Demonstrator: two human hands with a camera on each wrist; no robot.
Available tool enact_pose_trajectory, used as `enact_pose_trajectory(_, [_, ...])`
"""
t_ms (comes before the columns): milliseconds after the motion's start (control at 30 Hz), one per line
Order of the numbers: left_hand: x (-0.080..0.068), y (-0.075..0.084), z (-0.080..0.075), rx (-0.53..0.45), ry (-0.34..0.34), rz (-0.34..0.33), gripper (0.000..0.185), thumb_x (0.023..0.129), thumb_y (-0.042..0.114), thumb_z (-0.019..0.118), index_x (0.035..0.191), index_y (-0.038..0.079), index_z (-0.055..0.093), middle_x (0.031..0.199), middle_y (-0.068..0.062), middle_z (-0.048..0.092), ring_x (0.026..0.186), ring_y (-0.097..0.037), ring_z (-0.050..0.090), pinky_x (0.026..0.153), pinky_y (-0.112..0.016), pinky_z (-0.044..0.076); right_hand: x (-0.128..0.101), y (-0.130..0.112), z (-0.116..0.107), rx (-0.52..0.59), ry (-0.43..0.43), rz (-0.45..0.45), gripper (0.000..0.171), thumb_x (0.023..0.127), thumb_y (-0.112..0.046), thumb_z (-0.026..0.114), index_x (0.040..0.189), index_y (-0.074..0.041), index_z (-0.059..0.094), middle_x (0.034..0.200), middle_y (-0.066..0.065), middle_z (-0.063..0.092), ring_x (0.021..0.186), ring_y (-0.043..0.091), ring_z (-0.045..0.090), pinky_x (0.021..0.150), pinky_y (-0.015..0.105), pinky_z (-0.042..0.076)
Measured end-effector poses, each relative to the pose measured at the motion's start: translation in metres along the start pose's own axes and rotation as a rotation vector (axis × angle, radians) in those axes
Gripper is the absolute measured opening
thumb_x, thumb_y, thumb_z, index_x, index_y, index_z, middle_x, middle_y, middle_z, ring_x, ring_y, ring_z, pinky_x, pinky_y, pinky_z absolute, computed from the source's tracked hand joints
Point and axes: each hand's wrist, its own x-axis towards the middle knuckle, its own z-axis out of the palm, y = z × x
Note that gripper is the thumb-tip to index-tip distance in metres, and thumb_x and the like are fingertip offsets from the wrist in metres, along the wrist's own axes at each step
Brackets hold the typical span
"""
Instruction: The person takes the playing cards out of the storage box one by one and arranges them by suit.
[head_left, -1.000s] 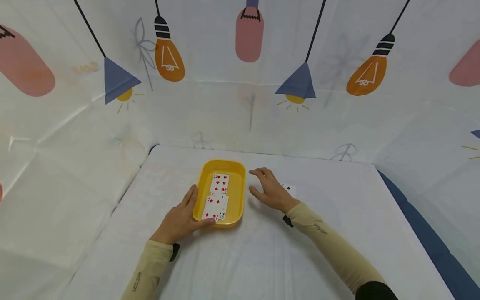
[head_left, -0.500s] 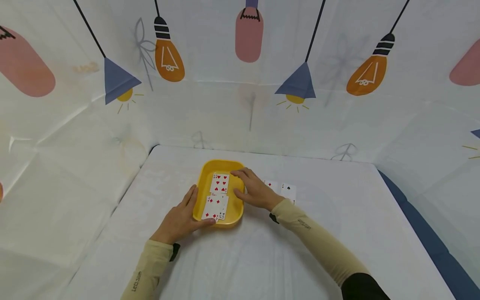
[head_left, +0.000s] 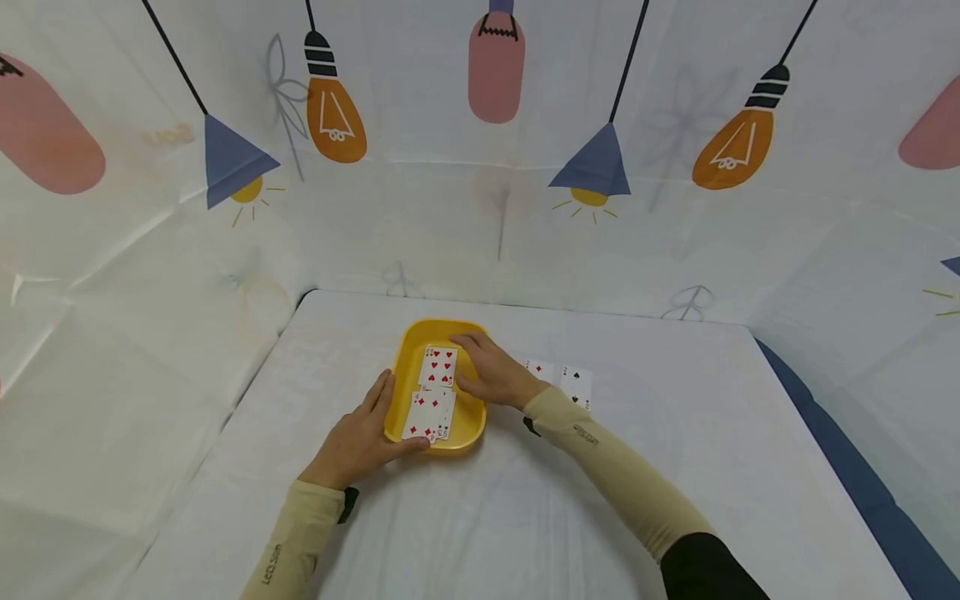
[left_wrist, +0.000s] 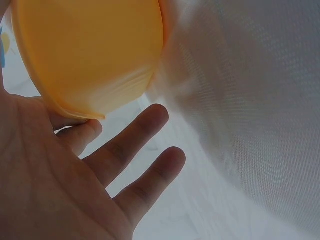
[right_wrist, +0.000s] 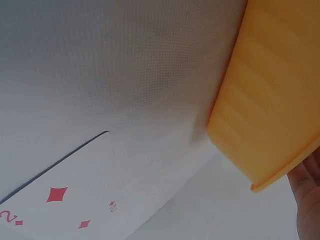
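Note:
A yellow tray [head_left: 474, 421] holds several playing cards: a six of hearts [head_left: 438, 367] at the far end, and nearer a diamond card [head_left: 422, 414] overlapping a black-suited card [head_left: 447, 417]. My left hand [head_left: 356, 442] holds the tray's near left corner, thumb over the near rim and fingers along the side. In the left wrist view two fingers [left_wrist: 142, 132] stand straight, clear of the tray. My right hand [head_left: 498, 373] reaches over the right rim, fingertips and thumb apart beside the six of hearts; whether they touch it I cannot tell.
On the white table [head_left: 675, 467], right of the tray, lie a two of diamonds [head_left: 540, 370], partly behind the right hand, and a spade card [head_left: 577, 385]. A patterned white sheet [head_left: 420, 225] hangs behind. Blue fabric [head_left: 832, 450] shows beyond the right edge.
My right hand has moved left from beside the tray to over its inside, uncovering both cards on the table. The left hand and tray have stayed put.

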Motion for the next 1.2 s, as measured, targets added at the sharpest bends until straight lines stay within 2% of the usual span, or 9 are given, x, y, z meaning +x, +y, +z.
enact_pose_trajectory(333, [-0.001,0.002,-0.001,0.001,-0.009,-0.005,0.129,0.076,0.088,0.057,0.164,0.007,0.008,0.169,-0.011,0.012,0.102,-0.040,0.064,0.097,-0.053,0.049,0.015,0.002,0.004,-0.084,-0.136,0.102,0.075,0.093,-0.024,0.072,0.155,-0.006,0.035,0.149,0.014,0.050,0.126,0.023,0.056,0.106,0.033,0.045])
enact_pose_trajectory(567, [-0.001,0.002,-0.002,-0.005,-0.005,0.001,0.128,0.076,0.087,0.058,0.164,0.007,0.009,0.169,-0.010,0.012,0.101,-0.039,0.064,0.098,-0.053,0.048,0.023,0.001,0.007,-0.120,-0.246,0.190,0.081,0.092,-0.031,0.072,0.159,-0.010,0.032,0.152,0.013,0.047,0.132,0.024,0.052,0.111,0.037,0.041])
enact_pose_trajectory(1033, [-0.001,0.002,-0.002,-0.009,-0.010,-0.001,0.128,0.075,0.087,0.058,0.164,0.007,0.010,0.170,-0.009,0.012,0.105,-0.041,0.064,0.098,-0.052,0.049,0.040,-0.002,0.010,-0.257,-0.368,0.198,0.083,0.090,-0.036,0.072,0.159,-0.009,0.032,0.157,0.010,0.043,0.139,0.025,0.046,0.116,0.037,0.034])
enact_pose_trajectory(1200, [0.000,0.001,-0.001,-0.011,-0.017,-0.002,0.128,0.076,0.087,0.057,0.164,0.008,0.008,0.170,-0.010,0.010,0.104,-0.041,0.064,0.097,-0.053,0.049,0.047,-0.002,0.013,-0.275,-0.406,0.239,0.086,0.089,-0.040,0.073,0.159,-0.010,0.031,0.159,0.008,0.041,0.144,0.023,0.040,0.120,0.041,0.026])
